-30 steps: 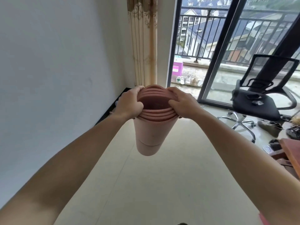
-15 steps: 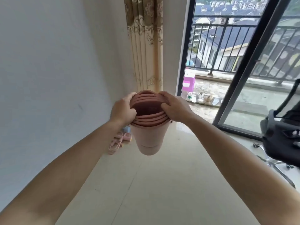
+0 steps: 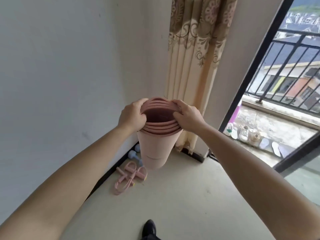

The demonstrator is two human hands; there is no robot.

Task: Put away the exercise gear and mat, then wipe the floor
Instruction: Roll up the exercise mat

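Note:
A rolled pink exercise mat (image 3: 155, 146) hangs upright in front of me, its lower end above the floor near the room's corner. My left hand (image 3: 132, 116) grips the left side of its top rim and my right hand (image 3: 187, 116) grips the right side. On the floor below, by the wall, lie a pink pedal resistance band (image 3: 129, 177) and light blue dumbbells (image 3: 134, 155), partly hidden behind the mat.
A white wall (image 3: 60, 84) runs along the left with a dark baseboard. A beige patterned curtain (image 3: 195, 66) hangs in the corner. At right a dark-framed glass door (image 3: 245, 94) shows a balcony with several shoes (image 3: 244, 132). My black shoe (image 3: 149, 228) is at the bottom.
I have moved closer to the corner and my view has turned left and down; the office chair has left the view. The resistance band and dumbbells now show. Both hands keep their hold.

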